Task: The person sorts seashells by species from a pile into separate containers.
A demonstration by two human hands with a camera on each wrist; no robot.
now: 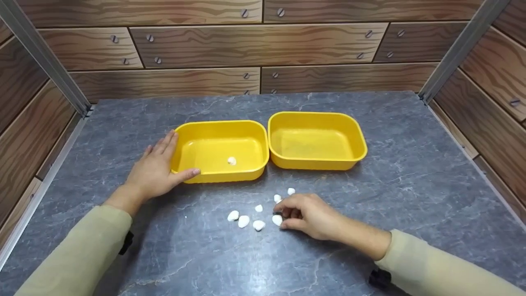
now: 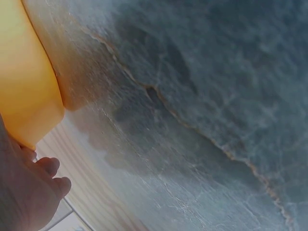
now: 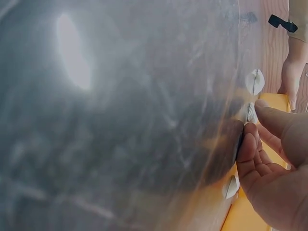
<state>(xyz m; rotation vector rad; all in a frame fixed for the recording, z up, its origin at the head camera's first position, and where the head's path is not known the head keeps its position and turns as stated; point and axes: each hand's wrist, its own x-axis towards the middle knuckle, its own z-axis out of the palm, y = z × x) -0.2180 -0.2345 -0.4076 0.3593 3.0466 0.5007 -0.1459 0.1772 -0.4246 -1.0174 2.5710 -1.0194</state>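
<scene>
Two yellow plastic bins stand side by side; the left bin (image 1: 224, 176) holds one small white seashell (image 1: 232, 160), and the right bin (image 1: 314, 164) touches its side. My left hand (image 1: 154, 170) rests on the left bin's left end, fingers extended along the rim and thumb over the front edge. On the table, my right hand (image 1: 314, 216) has thumb and forefinger on either side of a white seashell (image 1: 277, 220), pinching it. That shell (image 3: 250, 113) also shows between the fingertips in the right wrist view. Curled fingers partly cover another shell (image 1: 277, 198).
Several other white shells lie loose on the grey marbled table (image 1: 205, 255), among them one shell (image 1: 258, 225) left of my right hand and one shell (image 1: 291, 191) beyond it. Wood-patterned walls (image 1: 259, 45) and metal posts (image 1: 49, 61) enclose the table.
</scene>
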